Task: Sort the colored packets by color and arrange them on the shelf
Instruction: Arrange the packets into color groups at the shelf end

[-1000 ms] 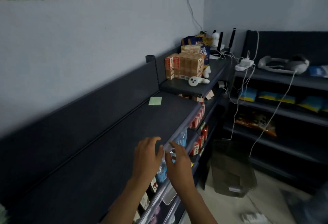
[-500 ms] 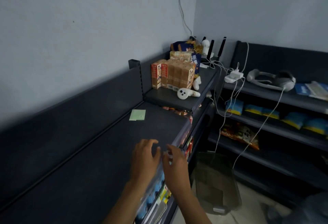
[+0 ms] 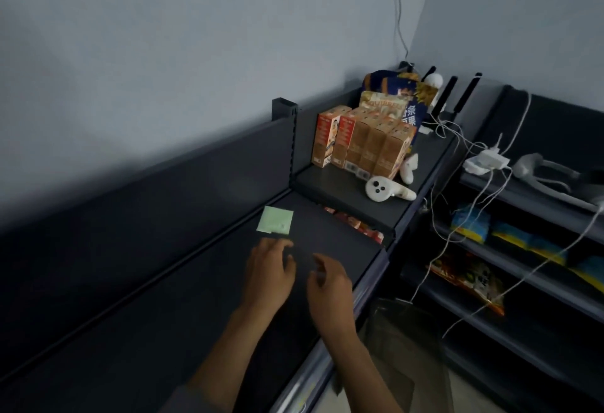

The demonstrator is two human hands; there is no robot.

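Neither hand holds anything: the left hand (image 3: 269,270) hangs low over the shelf with its fingers spread and loose, its fingertips just short of the packet, and the right hand (image 3: 330,285) is beside it with loosely bent fingers, though they are a bit blurry, so I cannot tell for sure that nothing small is tucked inside. Both hands are above the long, dark grey metal shelf top (image 3: 163,314), the biggest thing here. Next to it, a step higher, is a shorter dark shelf (image 3: 340,190) with a bunch of tall orange and brown cardboard boxes (image 3: 362,144) standing close together, and a white plastic game controller (image 3: 387,191) lying in front of them. The smallest thing is the one that matters: a flat, light green square packet (image 3: 275,221) lying alone on the long shelf, near the back wall, just past the left hand. I think the sorting has hardly started, because only this one packet is out on top. No other loose colored packets show here, so how many are left is hard to say.
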